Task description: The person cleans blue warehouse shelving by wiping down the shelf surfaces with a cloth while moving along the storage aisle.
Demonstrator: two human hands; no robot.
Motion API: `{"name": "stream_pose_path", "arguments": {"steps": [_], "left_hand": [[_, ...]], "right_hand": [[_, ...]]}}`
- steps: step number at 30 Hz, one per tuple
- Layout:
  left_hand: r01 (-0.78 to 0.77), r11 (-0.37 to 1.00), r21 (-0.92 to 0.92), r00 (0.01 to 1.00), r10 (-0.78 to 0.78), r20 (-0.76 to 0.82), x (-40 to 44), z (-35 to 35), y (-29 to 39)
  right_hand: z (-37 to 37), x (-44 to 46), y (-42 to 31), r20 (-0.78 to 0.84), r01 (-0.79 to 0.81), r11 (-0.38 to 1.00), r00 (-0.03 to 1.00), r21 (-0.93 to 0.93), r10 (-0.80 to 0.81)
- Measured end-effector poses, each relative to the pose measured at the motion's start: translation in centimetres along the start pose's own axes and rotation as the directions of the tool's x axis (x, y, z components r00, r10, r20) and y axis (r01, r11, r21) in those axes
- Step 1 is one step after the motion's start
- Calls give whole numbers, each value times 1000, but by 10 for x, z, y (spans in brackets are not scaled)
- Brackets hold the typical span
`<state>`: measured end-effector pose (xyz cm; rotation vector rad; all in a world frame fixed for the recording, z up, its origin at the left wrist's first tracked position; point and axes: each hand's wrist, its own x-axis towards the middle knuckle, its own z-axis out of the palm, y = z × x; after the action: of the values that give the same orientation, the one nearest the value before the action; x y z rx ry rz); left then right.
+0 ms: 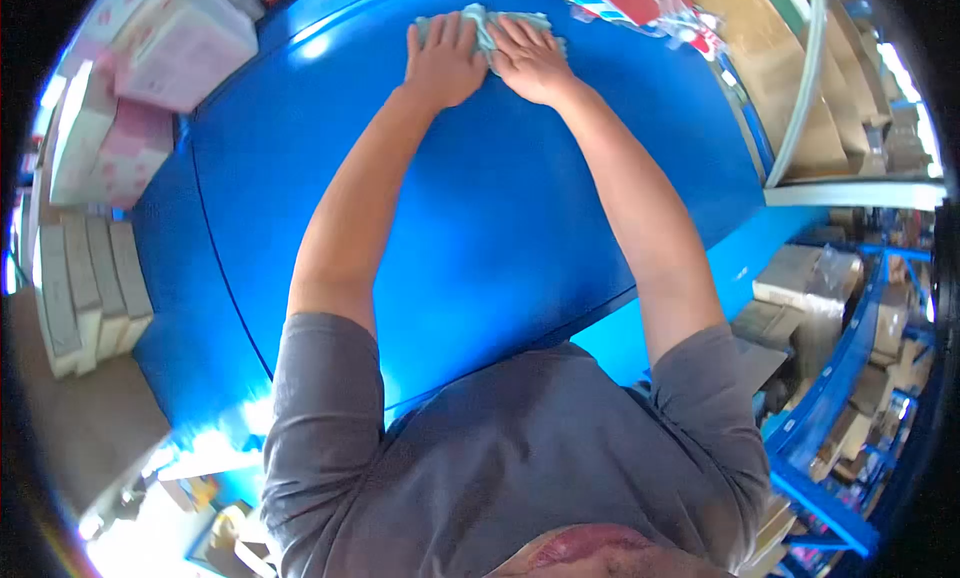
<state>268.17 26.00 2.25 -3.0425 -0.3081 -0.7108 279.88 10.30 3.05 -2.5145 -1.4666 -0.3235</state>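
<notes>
A pale blue-green cloth (479,23) lies bunched near the far edge of a glossy blue tabletop (480,218). My left hand (445,66) rests flat on the cloth's left part, fingers stretched out and pointing away from me. Beside it, my right hand (531,63) presses on the right part with its fingers spread. Both arms reach far forward, and the two hands nearly touch at the thumbs. Much of the cloth is hidden under my palms.
Pink-and-white boxes (185,43) stand at the left, with several pale boxes (85,288) in a row nearer me. Colourful plastic packaging (640,3) lies at the far right. Cardboard (790,68) and a white post (803,88) border the right side, near blue shelving (825,383) with cartons.
</notes>
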Motion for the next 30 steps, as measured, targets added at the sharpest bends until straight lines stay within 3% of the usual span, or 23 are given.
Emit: {"name": "stream_pose_path", "arguments": {"steps": [4, 9, 12, 17, 24, 30], "left_hand": [[-17, 998, -60, 997, 12, -81, 11, 10, -4], [-38, 999, -11, 995, 37, -98, -5, -6, 10], [-26, 1000, -13, 999, 26, -30, -32, -24, 30], [-42, 996, -83, 999, 40, -33, -80, -54, 69], [-66, 972, -225, 987, 98, 130, -150, -101, 120], [-180, 935, -306, 954, 241, 176, -215, -154, 164]], "right_hand": [[-8, 15, -2, 27, -90, 996, 996, 0, 90], [-15, -3, 3, 54, -72, 997, 996, -6, 73], [-12, -16, -6, 36, -22, 1000, 999, -3, 22], [-32, -79, -16, -38, 25, 999, 999, 23, -24], [-67, -190, -44, -142, 22, 999, 990, 32, -17], [-116, -284, -81, -146, -9, 998, 989, 68, 19]]}}
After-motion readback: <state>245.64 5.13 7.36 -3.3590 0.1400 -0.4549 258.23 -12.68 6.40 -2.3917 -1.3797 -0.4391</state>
